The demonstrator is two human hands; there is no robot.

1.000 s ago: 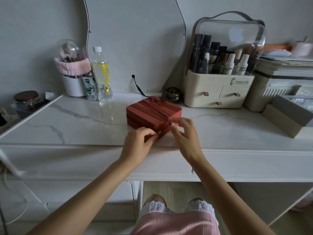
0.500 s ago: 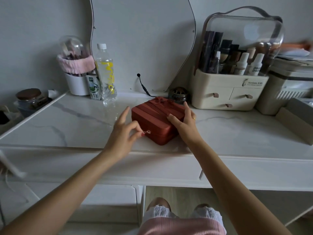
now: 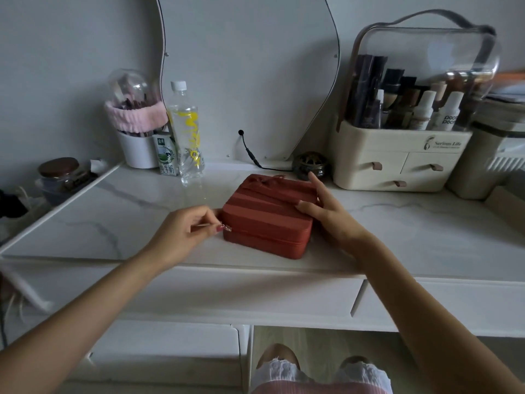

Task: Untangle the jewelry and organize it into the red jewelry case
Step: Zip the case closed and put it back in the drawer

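Pinching the small metal zipper pull (image 3: 226,228) at the near left corner of the red jewelry case (image 3: 268,216), the left hand (image 3: 181,237) has its thumb and forefinger closed on the tab, and the other fingers are curled beside them. The grip of the right hand (image 3: 326,216) is released: its fingers lie straight and spread over the far right part of the lid, and they press the case down so that it does not slide.

The case sits on the white marble surface (image 3: 99,223), near the front edge and about in the middle of the scene. Its lid looks closed, and the zipper seam runs along the near side. No jewelry can be seen anywhere in the view; probably it is inside the case or out of sight.

The step in hand seems to be the opening of the case, so the task is only at its start. The next move probably calls for drawing the pull along the seam and around the corners, while the right hand holds the case steady. After this the lid can be lifted. At the corners the pull may catch, so a slow and even draw would be wise.

Behind the case, a water bottle (image 3: 186,132) stands to the far left and a cosmetics organizer (image 3: 397,155) to the far right.
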